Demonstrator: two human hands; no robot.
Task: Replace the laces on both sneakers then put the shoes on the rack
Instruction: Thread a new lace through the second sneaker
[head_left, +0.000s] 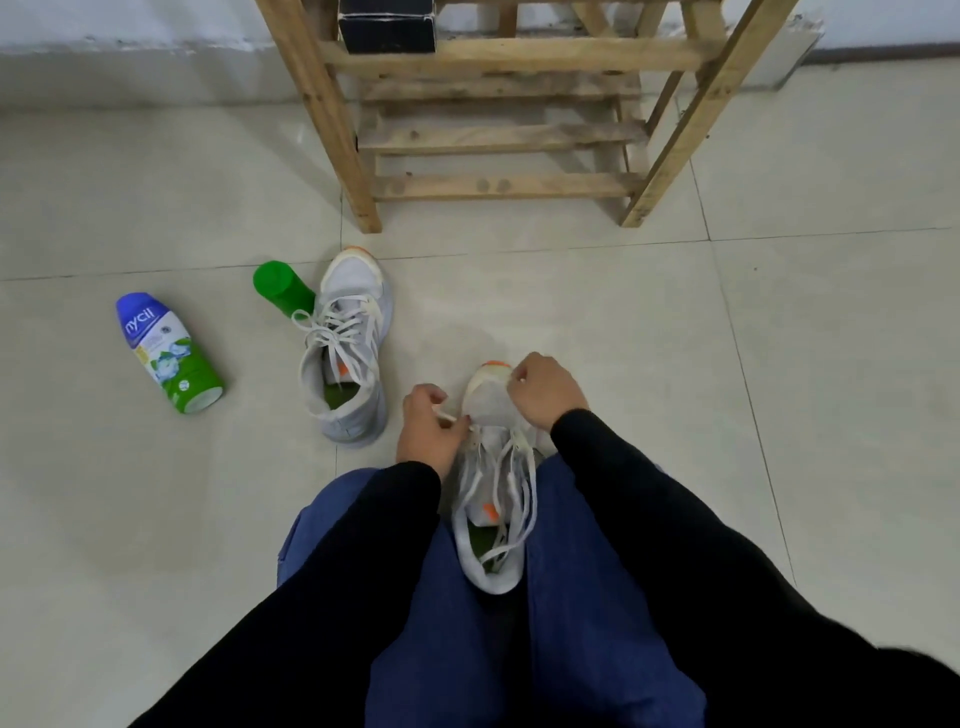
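White sneaker (493, 499), orange at toe tip and on the tongue, green insole. It sits on the floor (779, 364) between the person's knees, toe pointing away towards the rack (498, 135), heel nearest the body.

Left hand (428, 431): at the sneaker's left side, level with the front eyelets and touching the upper. Thumb and fingers are pinched on a pale end of the lace (514, 467), which sticks out to the left above the knuckles.

Right hand (545, 392): over the right edge of the toe cap, knuckles up and fingers curled in tight. A short pale strand shows at the fingertips, so it seems to grip the lace's other end. The palm side is hidden.

The lace runs loose down both rows of eyelets, with slack strands trailing over the tongue and into the shoe opening. Both hands are at the toe end, and the heel end is untouched.

Second sneaker (348, 353): stands on the floor to the left, well apart from both hands. Toe towards the rack, laced but slack, ends spilling to its left.

Green cap (283, 288): lies against the second sneaker's left side, near the toe.

Blue and green bottle (166, 356): on its side farther left, apart from the cap.

Wooden rack stands ahead, slatted shelves. A black box (387, 26) sits on an upper shelf, at the left.
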